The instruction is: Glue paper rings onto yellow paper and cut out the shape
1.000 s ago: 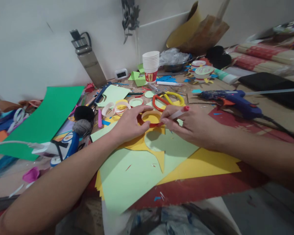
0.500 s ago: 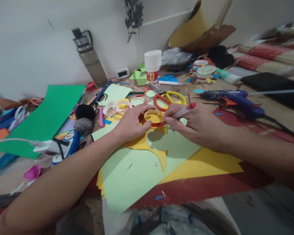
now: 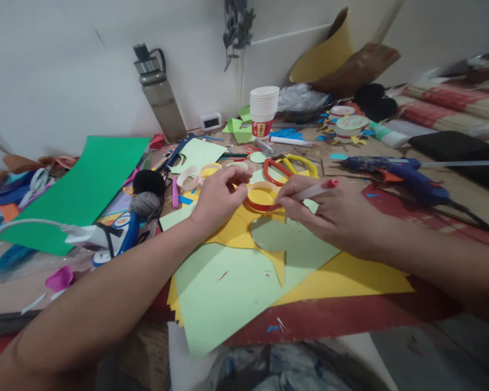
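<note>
My left hand [image 3: 217,200] rests on yellow paper [image 3: 236,231], its fingers curled against the left side of a red paper ring [image 3: 259,205] and pinching its rim. My right hand [image 3: 330,214] holds a white pen with a red cap [image 3: 318,189], its tip at the ring's right edge. The ring sits on the yellow paper, above a light green sheet [image 3: 228,288] with a round hole cut in it.
Red and yellow scissors [image 3: 289,165] lie just beyond the ring. A blue glue gun [image 3: 399,172] lies at the right, a stack of paper cups [image 3: 264,111] and a bottle [image 3: 160,95] stand behind. A dark green sheet [image 3: 81,190] and several scraps cover the left.
My left fingers have curled from a flat rest on the ring to a pinch at its rim. The view has shifted slightly, so everything sits a little further right.
</note>
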### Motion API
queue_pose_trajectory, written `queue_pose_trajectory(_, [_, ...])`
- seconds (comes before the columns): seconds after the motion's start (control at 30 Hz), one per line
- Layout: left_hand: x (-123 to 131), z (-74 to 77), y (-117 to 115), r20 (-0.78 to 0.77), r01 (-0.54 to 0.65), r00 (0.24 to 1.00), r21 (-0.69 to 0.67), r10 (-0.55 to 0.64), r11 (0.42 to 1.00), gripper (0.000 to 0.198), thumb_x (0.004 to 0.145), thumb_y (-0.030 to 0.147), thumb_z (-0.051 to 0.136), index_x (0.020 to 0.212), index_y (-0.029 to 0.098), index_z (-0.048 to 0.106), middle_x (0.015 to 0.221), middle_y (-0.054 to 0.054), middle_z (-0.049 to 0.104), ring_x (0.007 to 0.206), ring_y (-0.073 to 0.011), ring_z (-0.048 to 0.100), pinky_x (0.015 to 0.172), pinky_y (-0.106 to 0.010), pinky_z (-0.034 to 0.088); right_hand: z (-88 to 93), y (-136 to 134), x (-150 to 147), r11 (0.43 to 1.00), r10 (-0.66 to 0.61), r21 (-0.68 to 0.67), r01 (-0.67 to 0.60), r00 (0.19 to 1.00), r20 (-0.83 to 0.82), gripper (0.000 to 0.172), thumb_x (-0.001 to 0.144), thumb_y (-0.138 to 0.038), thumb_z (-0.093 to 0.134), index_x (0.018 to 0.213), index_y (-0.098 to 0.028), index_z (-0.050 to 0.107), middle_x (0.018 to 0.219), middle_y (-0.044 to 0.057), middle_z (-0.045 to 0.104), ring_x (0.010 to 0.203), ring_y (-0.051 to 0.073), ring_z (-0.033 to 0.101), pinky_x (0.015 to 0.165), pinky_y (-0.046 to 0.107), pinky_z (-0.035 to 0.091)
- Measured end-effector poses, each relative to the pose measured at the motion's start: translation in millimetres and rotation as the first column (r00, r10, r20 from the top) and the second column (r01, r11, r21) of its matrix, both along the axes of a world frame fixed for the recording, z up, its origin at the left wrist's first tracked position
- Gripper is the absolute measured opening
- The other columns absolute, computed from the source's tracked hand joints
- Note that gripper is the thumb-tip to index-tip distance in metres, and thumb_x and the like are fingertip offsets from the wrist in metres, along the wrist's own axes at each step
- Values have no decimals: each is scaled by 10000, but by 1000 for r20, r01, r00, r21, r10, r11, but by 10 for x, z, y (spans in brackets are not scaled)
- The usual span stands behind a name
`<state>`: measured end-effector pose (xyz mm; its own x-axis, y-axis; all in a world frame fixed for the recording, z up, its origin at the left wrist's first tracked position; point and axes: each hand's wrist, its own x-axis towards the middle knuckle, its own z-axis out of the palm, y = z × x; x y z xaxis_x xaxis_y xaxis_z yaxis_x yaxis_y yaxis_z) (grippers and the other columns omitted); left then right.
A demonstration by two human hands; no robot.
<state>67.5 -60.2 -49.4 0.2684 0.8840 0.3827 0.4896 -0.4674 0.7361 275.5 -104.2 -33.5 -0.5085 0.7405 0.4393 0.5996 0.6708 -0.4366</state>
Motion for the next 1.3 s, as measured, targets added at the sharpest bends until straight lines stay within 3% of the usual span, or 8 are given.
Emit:
queue_pose_trajectory(0.2, [-41, 14, 33, -8, 23, 1000, -21, -23, 1000, 155, 782, 131, 573, 882, 159, 688, 907, -38, 728, 793, -130, 646, 733, -274, 527, 29, 11, -107, 997, 10, 71, -9, 1000, -9, 210, 937, -262, 440, 854, -203, 624, 736, 39, 649, 641, 174, 597, 613, 314, 412])
queue_pose_trajectory(0.3, [-74, 8, 76, -92, 120, 988, -32, -123, 992, 146, 811, 167, 595, 901, 182, 708, 921, -31, 725, 827, -141, 646, 763, -288, 527, 4, 57, -184, 995, -1, 95, -2, 999, 33, 226, 945, -272, 433, 867, -197, 632, 764, 57, 671, 669, 184, 611, 618, 312, 420])
queue_pose_trajectory(0.47, [-112, -16, 158, -267, 214, 941, -9, -209, 977, 256, 818, 65, 554, 922, 230, 718, 940, -18, 689, 952, -153, 615, 893, -321, 488, -21, 104, -257, 993, -39, 110, 31, 997, 71, 226, 946, -273, 436, 851, -207, 630, 780, 58, 679, 685, 186, 610, 622, 313, 421])
queue_pose_trajectory(0.63, [-123, 0, 175, -313, 295, 909, 23, -274, 955, 245, 889, 118, 490, 938, 225, 705, 1038, -42, 660, 1029, -164, 590, 945, -340, 461, 46, 59, -230, 999, -13, 46, 14, 1000, -23, 270, 953, -293, 443, 730, -228, 581, 751, 39, 653, 665, 177, 604, 614, 319, 435])
queue_pose_trajectory(0.73, [-128, 59, 151, -317, 326, 892, -45, -322, 944, 235, 903, 141, 475, 948, 216, 693, 1099, -44, 666, 1067, -164, 593, 970, -338, 450, 62, 52, -154, 999, -48, 2, 48, 990, -130, 351, 960, -324, 454, 635, -225, 542, 706, 38, 626, 627, 169, 574, 587, 325, 422])
queue_pose_trajectory(0.9, [-150, 115, 137, -283, 354, 876, -174, -391, 919, 172, 891, 227, 540, 1003, 222, 669, 1173, -46, 662, 1051, -180, 612, 922, -346, 475, 23, 85, -29, 990, -97, -132, 56, 939, -331, 325, 964, -355, 465, 669, -244, 546, 598, 12, 549, 541, 164, 502, 522, 332, 390])
queue_pose_trajectory(1.13, [-164, 79, 170, -275, 374, 872, -156, -404, 914, 80, 870, 234, 577, 883, 207, 651, 1102, -45, 682, 1102, -195, 599, 943, -361, 452, 14, 90, -27, 986, -135, -137, 92, 927, -349, 333, 953, -390, 467, 661, -249, 542, 608, 21, 547, 545, 173, 502, 536, 349, 396])
queue_pose_trajectory(1.3, [-142, 110, 170, -291, 348, 879, -152, -378, 925, 72, 852, 208, 585, 792, 184, 614, 959, -36, 670, 999, -194, 611, 883, -342, 450, -32, 96, -30, 986, -139, -140, 93, 918, -371, 320, 945, -361, 493, 658, -233, 554, 608, 8, 553, 539, 149, 499, 522, 319, 381])
